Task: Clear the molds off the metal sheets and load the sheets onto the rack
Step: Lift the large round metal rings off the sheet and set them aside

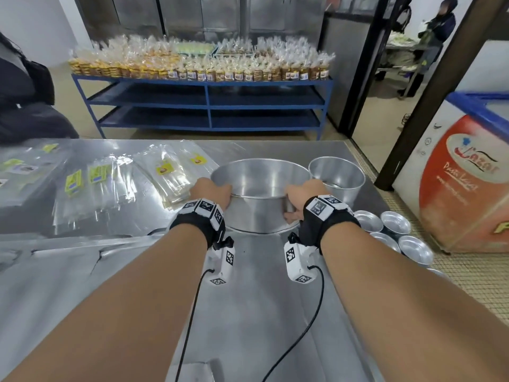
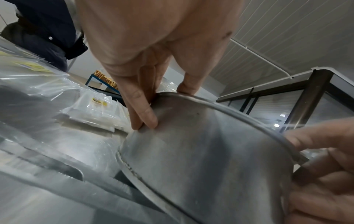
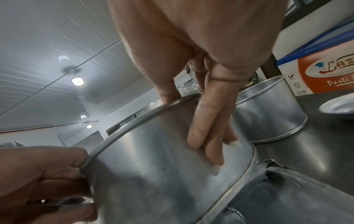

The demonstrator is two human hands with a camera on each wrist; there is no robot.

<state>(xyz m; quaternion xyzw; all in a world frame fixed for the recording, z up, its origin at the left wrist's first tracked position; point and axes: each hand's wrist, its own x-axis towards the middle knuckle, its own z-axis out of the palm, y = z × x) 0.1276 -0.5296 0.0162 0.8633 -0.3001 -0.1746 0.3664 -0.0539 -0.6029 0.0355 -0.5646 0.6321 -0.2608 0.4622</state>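
Observation:
A large round metal mold (image 1: 259, 186) (image 2: 201, 159) (image 3: 162, 174) sits in the middle of the steel table, at the far end of a flat metal sheet (image 1: 248, 312). I cannot tell whether its base touches the sheet. My left hand (image 1: 213, 193) (image 2: 166, 106) grips the mold's left rim, thumb inside and fingers down the outer wall. On the opposite rim my right hand (image 1: 296, 202) (image 3: 187, 121) holds it the same way. A smaller round mold (image 1: 337, 175) (image 3: 268, 115) stands just right of it. Several small molds (image 1: 396, 232) cluster at the table's right edge.
Clear plastic packets (image 1: 102, 183) cover the table's left half. A blue shelf rack (image 1: 209, 106) loaded with bagged goods stands behind the table. A white and orange freezer (image 1: 468, 183) is on the right. A person in dark clothes (image 1: 24, 92) is at the far left.

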